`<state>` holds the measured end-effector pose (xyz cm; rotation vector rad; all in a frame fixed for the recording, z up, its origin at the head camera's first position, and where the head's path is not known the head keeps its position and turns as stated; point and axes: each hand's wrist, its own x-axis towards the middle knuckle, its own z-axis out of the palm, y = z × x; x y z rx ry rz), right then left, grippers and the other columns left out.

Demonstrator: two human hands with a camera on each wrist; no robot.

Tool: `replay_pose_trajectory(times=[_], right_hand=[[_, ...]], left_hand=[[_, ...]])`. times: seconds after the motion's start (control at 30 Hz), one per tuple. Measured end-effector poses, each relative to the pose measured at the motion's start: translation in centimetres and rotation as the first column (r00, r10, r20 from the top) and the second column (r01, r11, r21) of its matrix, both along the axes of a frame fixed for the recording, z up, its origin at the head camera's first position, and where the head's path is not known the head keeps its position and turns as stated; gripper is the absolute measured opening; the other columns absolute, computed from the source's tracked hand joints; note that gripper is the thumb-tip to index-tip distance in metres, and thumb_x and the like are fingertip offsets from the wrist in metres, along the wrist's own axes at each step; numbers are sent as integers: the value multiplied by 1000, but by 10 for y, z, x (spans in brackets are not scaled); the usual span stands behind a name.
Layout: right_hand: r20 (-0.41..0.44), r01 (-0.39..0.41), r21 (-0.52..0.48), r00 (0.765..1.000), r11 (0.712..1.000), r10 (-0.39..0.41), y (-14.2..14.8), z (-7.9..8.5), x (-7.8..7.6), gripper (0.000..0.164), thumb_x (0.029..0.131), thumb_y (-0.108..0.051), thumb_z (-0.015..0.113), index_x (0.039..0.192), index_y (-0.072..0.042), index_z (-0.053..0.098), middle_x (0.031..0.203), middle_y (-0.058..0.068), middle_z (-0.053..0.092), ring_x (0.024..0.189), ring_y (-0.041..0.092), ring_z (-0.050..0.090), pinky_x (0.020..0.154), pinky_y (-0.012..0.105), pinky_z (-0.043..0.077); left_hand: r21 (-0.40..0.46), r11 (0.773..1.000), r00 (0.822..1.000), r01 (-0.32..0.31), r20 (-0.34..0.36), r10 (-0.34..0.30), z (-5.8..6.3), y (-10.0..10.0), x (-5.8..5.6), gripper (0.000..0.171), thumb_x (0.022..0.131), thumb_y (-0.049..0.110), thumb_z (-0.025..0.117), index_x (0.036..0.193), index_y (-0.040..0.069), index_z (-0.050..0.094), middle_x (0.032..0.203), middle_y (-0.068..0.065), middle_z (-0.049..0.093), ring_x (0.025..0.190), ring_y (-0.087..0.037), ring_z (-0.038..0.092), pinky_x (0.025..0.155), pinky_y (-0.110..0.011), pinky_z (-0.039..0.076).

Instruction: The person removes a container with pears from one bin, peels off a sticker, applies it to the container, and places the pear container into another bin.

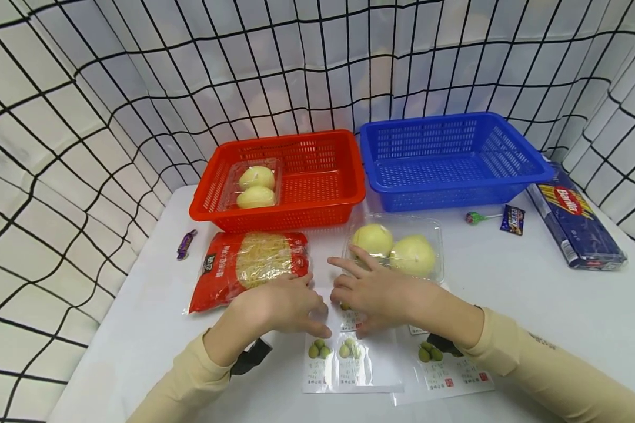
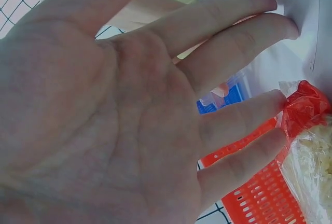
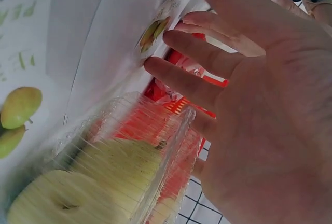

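Observation:
My left hand (image 1: 283, 305) is spread beside the red bag of noodles (image 1: 254, 264); in the left wrist view its fingers (image 2: 244, 115) reach the bag's red end. My right hand (image 1: 378, 291) hovers over or rests on printed sheets with pear pictures (image 1: 357, 364); contact is unclear. Its fingers are spread and hold nothing. Just beyond it lies a clear plastic box (image 1: 436, 235) holding two pale yellow pears (image 1: 413, 255). Another printed sheet (image 1: 439, 376) lies partly under the right forearm. In the right wrist view the box (image 3: 171, 156) is beside the fingers.
A red basket (image 1: 317, 214) at the back holds another clear box of two pears (image 1: 256, 197). To its right stands a blue basket (image 1: 460, 188). A dark blue Barilla pack (image 1: 577, 217), a lollipop (image 1: 473, 218), a dark wrapper (image 1: 513, 220) and a purple candy (image 1: 186, 244) lie around.

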<state>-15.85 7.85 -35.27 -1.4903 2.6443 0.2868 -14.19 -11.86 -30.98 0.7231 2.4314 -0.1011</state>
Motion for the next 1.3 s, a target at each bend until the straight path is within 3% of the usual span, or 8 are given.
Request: replay_pose_trajectory(times=[0.3,0.6,0.97,1.1,1.3], right_hand=[[-42,-64,-29,997,998,63,-1,1,-4,14,96,-38,70,107,-29,70,125,-5,71,157,30,31,128,64,16],[45,-38,-126,998,991,44,4,7,-10,6,97,-30,69,99,-25,68,112,-6,74,152,23,41,129,59,20],[141,-16,-226,989,974,49,7,13,-17,4,101,-21,60,97,-19,61,116,-3,72,143,18,53,127,58,25],[152,-25,-249,986,968,65,7,15,-18,4,101,-19,59,97,-17,58,112,-3,71,125,17,61,126,58,28],[182,-31,-293,979,956,88,7,17,-19,8,100,-16,57,92,-17,53,84,-7,56,100,14,60,124,60,29]], left_hand=[[-7,1000,1000,5,4,-5,-1,2,2,42,87,52,77,125,35,75,135,11,70,157,-32,32,127,-54,28],[-10,1000,1000,10,-12,-10,-3,3,2,38,85,51,79,121,39,76,130,12,73,156,-33,33,126,-54,31],[13,1000,1000,6,-16,-6,-4,3,1,35,85,49,79,119,39,77,127,13,74,155,-33,36,125,-53,33],[7,1000,1000,-8,-22,8,-5,4,2,35,85,49,80,119,40,77,130,12,73,155,-32,36,125,-53,32],[-16,1000,999,-6,-46,5,-6,7,7,33,85,51,79,116,41,78,126,11,75,156,-34,33,124,-56,33]])
